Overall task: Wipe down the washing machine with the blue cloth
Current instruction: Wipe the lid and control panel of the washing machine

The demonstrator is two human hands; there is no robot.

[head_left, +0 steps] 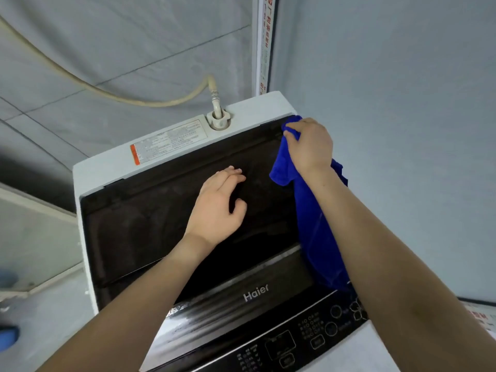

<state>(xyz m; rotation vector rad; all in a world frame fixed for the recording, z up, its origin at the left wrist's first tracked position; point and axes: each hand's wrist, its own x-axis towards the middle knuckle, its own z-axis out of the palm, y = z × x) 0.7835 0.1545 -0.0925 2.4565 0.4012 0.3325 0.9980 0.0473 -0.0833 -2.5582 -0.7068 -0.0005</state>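
A beige hose (107,92) is seen curving across the grey tiled wall (134,36) at the far left, and it is ended by a pale ribbed fitting (214,93) near the far centre. A white vertical strip (265,44), printed with red characters, is fixed in the far corner beside a plain grey wall (389,76) on the right. A pale ledge (35,205) is set at the left. A blurred upper blue shape (6,276) and a lower blue shape (9,337) are cut off by the near left edge. A white sheet (480,316) with red print is glimpsed at the right edge; its text cannot be read.

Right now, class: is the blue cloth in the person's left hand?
No: the right hand grips the blue cloth, while the left hand rests empty on the dark lid.
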